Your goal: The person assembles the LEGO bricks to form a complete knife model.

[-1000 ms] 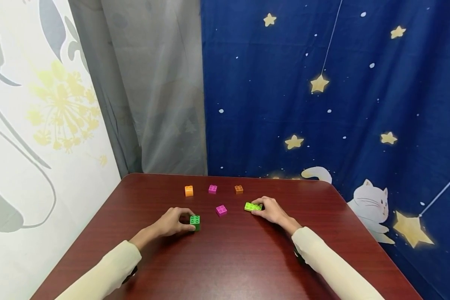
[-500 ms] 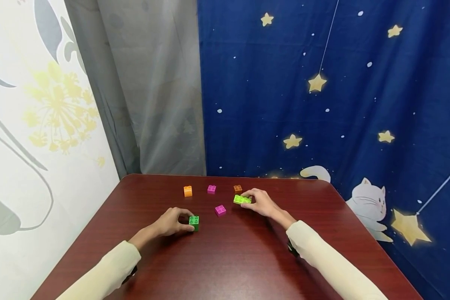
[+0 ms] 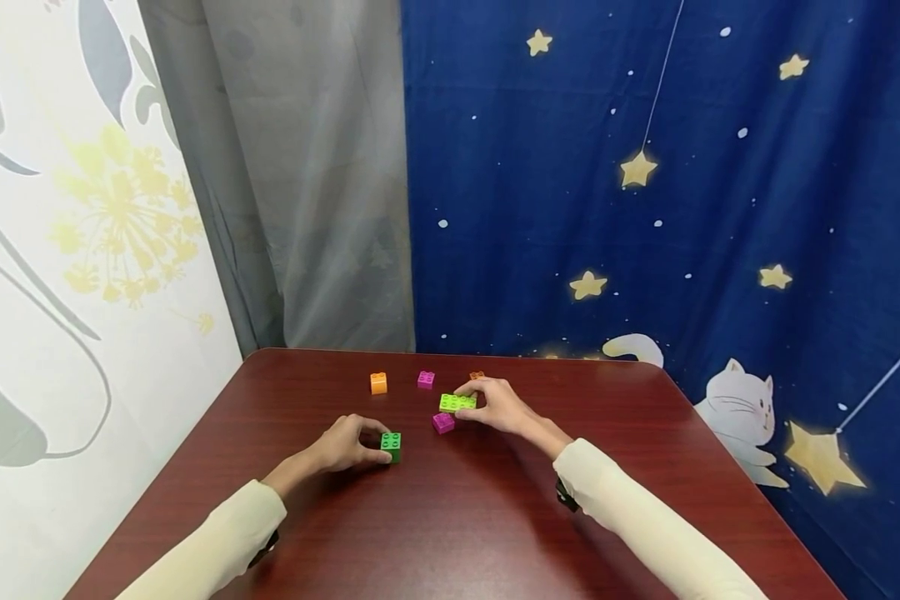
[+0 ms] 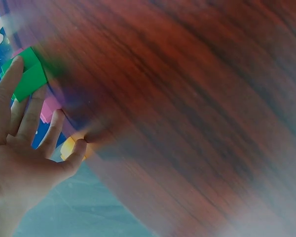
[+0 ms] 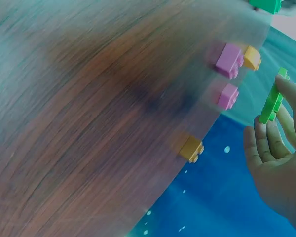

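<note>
My left hand [image 3: 342,444] pinches a dark green block [image 3: 391,447] low at the table's middle left; the left wrist view shows the green block [image 4: 30,74] between thumb and fingers. In my right hand [image 3: 501,406] is a lime green brick [image 3: 457,403], wider than the others, gripped at its right end. The right wrist view shows this lime brick [image 5: 273,98] lifted clear of the tabletop. Just below it in the head view lies a magenta block [image 3: 443,423]. An orange-brown block [image 3: 477,376] is partly hidden behind my right hand.
Toward the back of the dark red wooden table [image 3: 450,517] sit an orange block [image 3: 378,383] and a second magenta block [image 3: 426,380]. Behind the table's far edge hang a grey curtain [image 3: 330,183] and a blue star-patterned curtain [image 3: 510,183]. A white patterned panel [image 3: 37,275] stands at left.
My right hand has lifted the lime brick and carried it leftward, from the right of the near magenta block to just behind it. The left hand stays put with the green block.
</note>
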`<state>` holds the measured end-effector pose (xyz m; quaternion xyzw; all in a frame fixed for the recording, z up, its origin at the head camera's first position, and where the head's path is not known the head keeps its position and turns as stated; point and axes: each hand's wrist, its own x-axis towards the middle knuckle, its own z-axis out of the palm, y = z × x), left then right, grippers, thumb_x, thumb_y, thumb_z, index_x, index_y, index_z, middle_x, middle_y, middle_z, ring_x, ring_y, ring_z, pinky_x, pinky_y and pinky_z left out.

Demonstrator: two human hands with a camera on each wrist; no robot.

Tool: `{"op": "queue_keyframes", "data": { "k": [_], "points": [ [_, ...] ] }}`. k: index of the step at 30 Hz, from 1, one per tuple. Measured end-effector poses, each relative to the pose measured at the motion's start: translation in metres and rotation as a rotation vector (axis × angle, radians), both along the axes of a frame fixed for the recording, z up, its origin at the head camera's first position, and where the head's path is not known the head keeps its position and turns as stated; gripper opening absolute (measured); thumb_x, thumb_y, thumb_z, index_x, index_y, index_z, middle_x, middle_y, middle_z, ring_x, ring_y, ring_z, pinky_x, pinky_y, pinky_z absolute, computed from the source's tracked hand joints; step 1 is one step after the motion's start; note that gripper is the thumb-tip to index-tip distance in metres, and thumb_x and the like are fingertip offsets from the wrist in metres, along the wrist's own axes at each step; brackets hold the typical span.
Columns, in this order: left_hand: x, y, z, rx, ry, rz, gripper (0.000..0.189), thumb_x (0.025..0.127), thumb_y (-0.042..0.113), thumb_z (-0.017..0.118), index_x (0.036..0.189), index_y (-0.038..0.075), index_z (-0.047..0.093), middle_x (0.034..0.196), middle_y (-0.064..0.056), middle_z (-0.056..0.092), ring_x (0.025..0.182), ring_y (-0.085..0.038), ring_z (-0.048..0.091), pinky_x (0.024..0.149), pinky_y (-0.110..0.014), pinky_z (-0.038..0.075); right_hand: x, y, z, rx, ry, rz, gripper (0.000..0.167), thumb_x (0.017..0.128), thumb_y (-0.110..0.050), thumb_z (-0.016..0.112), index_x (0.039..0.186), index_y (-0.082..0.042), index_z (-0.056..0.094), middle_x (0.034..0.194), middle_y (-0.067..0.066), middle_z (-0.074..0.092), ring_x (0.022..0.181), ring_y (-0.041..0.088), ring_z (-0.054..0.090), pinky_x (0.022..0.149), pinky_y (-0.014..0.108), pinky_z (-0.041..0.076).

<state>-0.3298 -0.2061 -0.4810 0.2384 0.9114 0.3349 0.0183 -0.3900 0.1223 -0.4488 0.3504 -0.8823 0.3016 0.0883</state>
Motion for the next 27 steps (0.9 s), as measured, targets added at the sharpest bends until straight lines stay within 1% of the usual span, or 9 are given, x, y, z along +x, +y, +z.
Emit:
{"op": "queue_keyframes", "data": {
  "k": [4, 10, 15, 17, 21, 24, 25, 27],
  "points": [
    [0.000, 0.002, 0.000, -0.009, -0.005, 0.006, 0.035, 0.085, 0.029, 0.089, 0.112, 0.010, 0.079, 0.106, 0.001, 0.076, 0.097, -0.019, 0.066, 0.091, -0.047, 0.056, 0.005, -0.010, 0.000, 0.011, -0.003, 0.031, 0.032, 0.086, -0.020, 0.088, 0.114, -0.010, 0.078, 0.103, 0.001, 0.075, 0.090, 0.015, 0.064, 0.078, 0.037, 0.057],
    [-0.001, 0.002, 0.002, -0.017, -0.012, 0.017, 0.033, 0.084, 0.028, 0.090, 0.110, 0.012, 0.079, 0.104, 0.003, 0.076, 0.096, -0.017, 0.066, 0.090, -0.045, 0.056, 0.011, -0.028, 0.001, 0.019, -0.029, 0.089, 0.034, 0.087, -0.021, 0.087, 0.116, -0.008, 0.077, 0.105, 0.002, 0.076, 0.090, 0.020, 0.067, 0.079, 0.039, 0.057],
    [-0.005, 0.001, 0.004, -0.017, -0.013, 0.024, 0.033, 0.083, 0.029, 0.090, 0.109, 0.013, 0.079, 0.102, 0.003, 0.076, 0.094, -0.018, 0.068, 0.088, -0.044, 0.056, 0.012, -0.042, 0.002, 0.025, -0.083, 0.107, 0.033, 0.089, -0.025, 0.086, 0.118, -0.012, 0.077, 0.105, 0.000, 0.076, 0.092, 0.028, 0.069, 0.075, 0.029, 0.054],
    [-0.006, 0.001, 0.004, -0.013, -0.009, 0.023, 0.033, 0.083, 0.029, 0.090, 0.109, 0.012, 0.079, 0.101, 0.002, 0.076, 0.094, -0.019, 0.069, 0.088, -0.045, 0.056, 0.013, -0.047, 0.002, 0.022, -0.095, 0.120, 0.032, 0.089, -0.025, 0.085, 0.118, -0.012, 0.077, 0.106, 0.000, 0.076, 0.093, 0.030, 0.068, 0.076, 0.031, 0.054],
    [-0.004, 0.002, 0.003, -0.017, -0.010, 0.017, 0.033, 0.084, 0.029, 0.089, 0.110, 0.011, 0.079, 0.102, 0.002, 0.076, 0.094, -0.017, 0.069, 0.089, -0.046, 0.057, 0.018, -0.057, -0.001, 0.028, -0.093, 0.140, 0.032, 0.089, -0.027, 0.085, 0.117, -0.014, 0.077, 0.106, -0.003, 0.077, 0.093, 0.027, 0.068, 0.079, 0.031, 0.055],
    [-0.003, 0.002, 0.001, -0.025, -0.017, 0.020, 0.036, 0.084, 0.030, 0.089, 0.111, 0.010, 0.079, 0.104, 0.002, 0.077, 0.095, -0.015, 0.069, 0.090, -0.046, 0.057, 0.020, -0.064, -0.005, 0.034, -0.089, 0.152, 0.031, 0.089, -0.028, 0.085, 0.116, -0.015, 0.077, 0.105, -0.004, 0.077, 0.091, 0.027, 0.068, 0.076, 0.022, 0.052],
    [-0.003, 0.002, 0.001, -0.028, -0.019, 0.024, 0.037, 0.083, 0.031, 0.090, 0.112, 0.010, 0.078, 0.105, 0.001, 0.077, 0.096, -0.014, 0.069, 0.091, -0.046, 0.057, 0.021, -0.067, -0.006, 0.033, -0.088, 0.159, 0.031, 0.089, -0.028, 0.085, 0.116, -0.014, 0.077, 0.105, -0.004, 0.077, 0.090, 0.028, 0.069, 0.075, 0.021, 0.051],
    [-0.002, 0.001, 0.001, -0.029, -0.021, 0.030, 0.040, 0.083, 0.031, 0.090, 0.113, 0.008, 0.078, 0.107, -0.001, 0.077, 0.098, -0.015, 0.070, 0.092, -0.046, 0.057, 0.022, -0.071, -0.008, 0.034, -0.083, 0.166, 0.031, 0.089, -0.027, 0.085, 0.116, -0.014, 0.078, 0.105, -0.005, 0.077, 0.089, 0.026, 0.069, 0.074, 0.018, 0.051]
  ]
}}
